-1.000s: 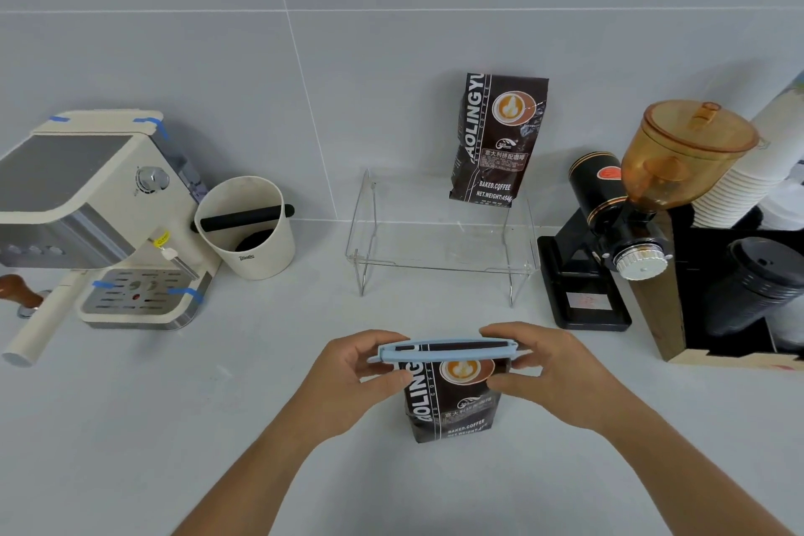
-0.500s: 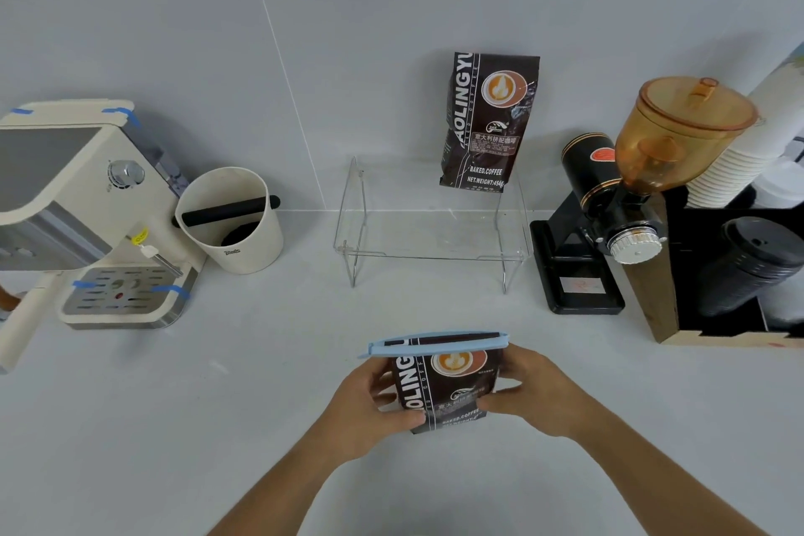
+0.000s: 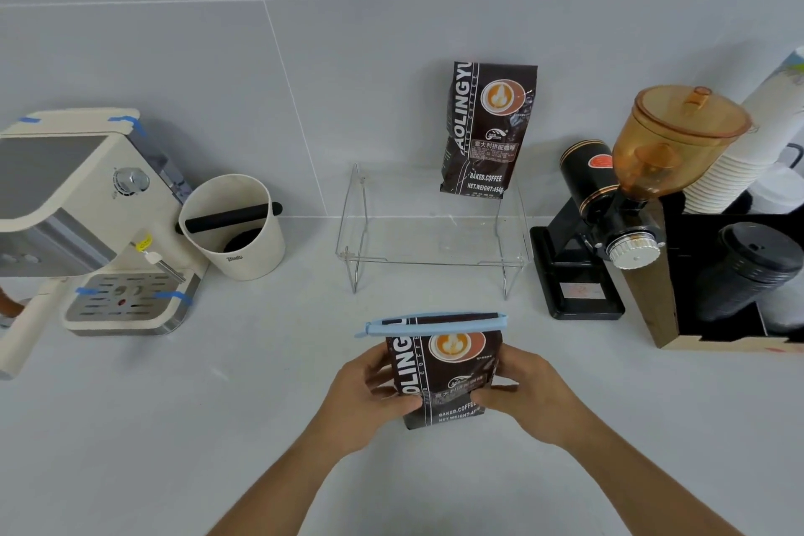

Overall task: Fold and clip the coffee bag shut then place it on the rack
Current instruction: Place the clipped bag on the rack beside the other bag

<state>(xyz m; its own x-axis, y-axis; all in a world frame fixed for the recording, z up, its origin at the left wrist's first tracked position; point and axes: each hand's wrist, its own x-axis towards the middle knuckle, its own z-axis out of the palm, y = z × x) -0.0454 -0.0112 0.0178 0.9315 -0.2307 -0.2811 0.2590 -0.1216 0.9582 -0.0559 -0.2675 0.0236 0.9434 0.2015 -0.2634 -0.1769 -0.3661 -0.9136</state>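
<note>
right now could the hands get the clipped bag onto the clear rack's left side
Probably yes. Both hands, left hand and right hand, hold the clipped bag, and the counter between it and the rack is bare. The other bag stands at the rack's right rear.

The bag on the rack [image 3: 488, 131] reads "BAKED.COFFEE, NET.WEIGHT:454g"; the held bag [image 3: 443, 379] shows "OLING" and "BAKED.COFFEE".

On the counter [image 3: 174, 426], a cream espresso machine [image 3: 87, 222] stands beside a knock box [image 3: 235, 226]; a black grinder [image 3: 609, 205] stands by stacked paper cups [image 3: 739, 152].
</note>
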